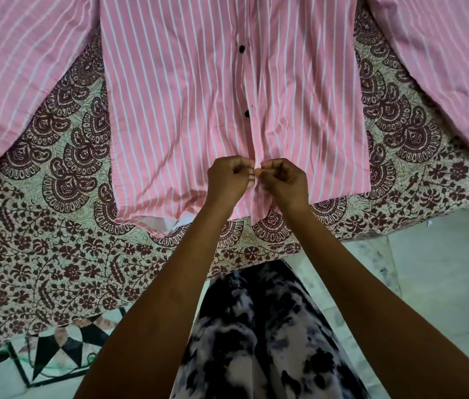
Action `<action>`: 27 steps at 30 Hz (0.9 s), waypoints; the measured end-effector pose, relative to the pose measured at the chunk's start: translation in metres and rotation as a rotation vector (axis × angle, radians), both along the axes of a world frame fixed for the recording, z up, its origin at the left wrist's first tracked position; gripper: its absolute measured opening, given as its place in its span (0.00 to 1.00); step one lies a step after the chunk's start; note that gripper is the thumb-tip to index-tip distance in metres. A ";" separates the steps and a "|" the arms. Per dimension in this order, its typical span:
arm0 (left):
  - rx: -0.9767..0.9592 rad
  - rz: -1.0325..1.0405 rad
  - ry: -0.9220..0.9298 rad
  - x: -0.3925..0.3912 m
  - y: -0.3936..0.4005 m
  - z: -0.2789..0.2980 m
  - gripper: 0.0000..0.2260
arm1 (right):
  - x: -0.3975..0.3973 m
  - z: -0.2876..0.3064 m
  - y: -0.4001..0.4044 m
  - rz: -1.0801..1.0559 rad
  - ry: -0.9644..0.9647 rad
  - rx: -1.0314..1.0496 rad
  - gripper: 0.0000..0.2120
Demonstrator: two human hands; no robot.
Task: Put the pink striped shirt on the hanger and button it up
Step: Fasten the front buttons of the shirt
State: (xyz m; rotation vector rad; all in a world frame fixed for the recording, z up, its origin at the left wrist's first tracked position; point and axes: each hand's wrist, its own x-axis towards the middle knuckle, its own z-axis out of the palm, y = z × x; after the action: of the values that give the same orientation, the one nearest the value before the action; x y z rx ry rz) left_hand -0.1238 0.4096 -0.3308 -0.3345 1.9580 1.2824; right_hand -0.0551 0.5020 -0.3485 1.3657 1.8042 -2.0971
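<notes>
Both hands (256, 180) pinch the shirt (198, 96) placket.

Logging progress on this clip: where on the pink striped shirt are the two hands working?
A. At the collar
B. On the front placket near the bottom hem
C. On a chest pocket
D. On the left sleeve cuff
B: the left hand and right hand pinch the placket of the pink striped shirt near its hem, below the two black buttons.
</notes>
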 end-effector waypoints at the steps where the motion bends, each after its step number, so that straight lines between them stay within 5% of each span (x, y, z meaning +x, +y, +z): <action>1: 0.015 0.006 -0.035 0.001 0.001 0.000 0.10 | 0.001 -0.002 0.000 0.022 -0.013 0.098 0.09; 6: 0.019 0.084 -0.085 0.010 0.008 -0.001 0.06 | 0.006 -0.004 -0.008 0.100 -0.049 0.410 0.06; 13: -0.060 0.152 -0.032 0.003 0.008 -0.008 0.11 | 0.005 -0.006 -0.015 0.109 -0.024 0.417 0.05; 27: -0.045 0.078 0.196 0.009 -0.003 -0.011 0.05 | -0.003 -0.003 -0.018 0.113 -0.027 0.484 0.08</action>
State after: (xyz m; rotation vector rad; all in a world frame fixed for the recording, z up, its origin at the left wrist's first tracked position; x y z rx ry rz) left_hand -0.1149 0.4066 -0.3417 -0.3198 2.1601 1.3657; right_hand -0.0578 0.4836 -0.3519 1.3224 2.4190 -1.6400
